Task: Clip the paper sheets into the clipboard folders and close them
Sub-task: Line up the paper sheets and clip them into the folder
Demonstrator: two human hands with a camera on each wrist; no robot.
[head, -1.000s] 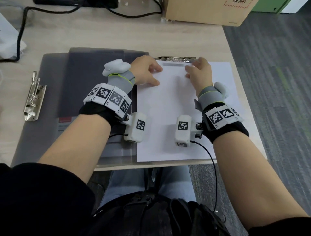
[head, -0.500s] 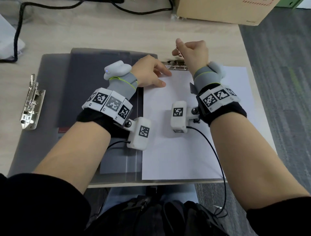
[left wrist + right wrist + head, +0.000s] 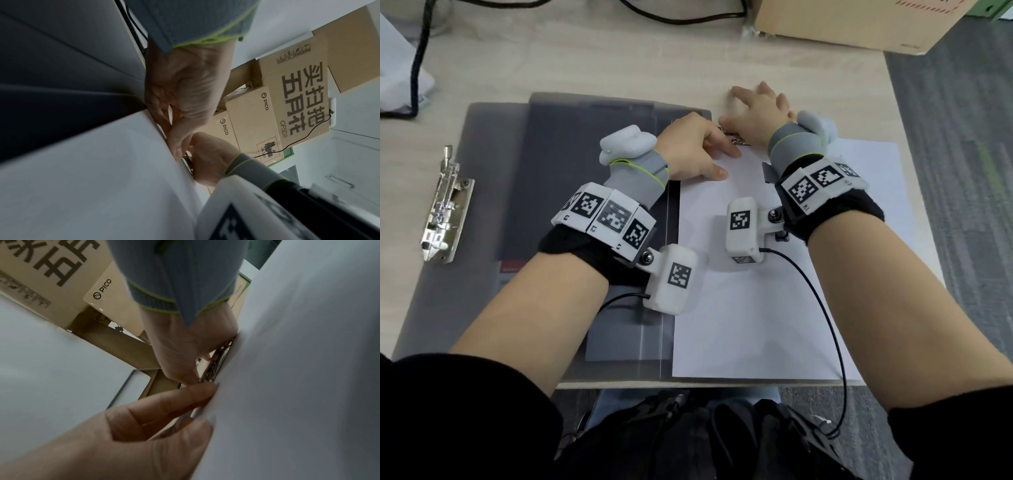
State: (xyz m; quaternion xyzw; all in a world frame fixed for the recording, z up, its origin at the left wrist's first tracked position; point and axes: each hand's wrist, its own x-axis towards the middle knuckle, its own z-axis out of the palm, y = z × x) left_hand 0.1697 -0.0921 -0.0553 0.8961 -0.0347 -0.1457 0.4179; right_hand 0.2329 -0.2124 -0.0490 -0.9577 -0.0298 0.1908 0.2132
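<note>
Head view: a white paper sheet (image 3: pixel 756 291) lies on the right panel of an open grey translucent clipboard folder (image 3: pixel 482 274), its top edge at the silver metal clip (image 3: pixel 736 139). The left hand (image 3: pixel 693 150) presses the sheet's top with relaxed fingers; the right hand (image 3: pixel 756 109) rests on the clip, fingers spread. A second loose silver clip (image 3: pixel 445 209) lies on the folder's left edge. Left wrist view: the left hand's fingers (image 3: pixel 174 129) lie flat against the paper edge. Right wrist view: the right hand (image 3: pixel 154 426) bears its thumb and forefinger against the clip; whether they pinch it, I cannot tell. Judgement: clamping is in hand; next, release squarely, then close the cover.
</note>
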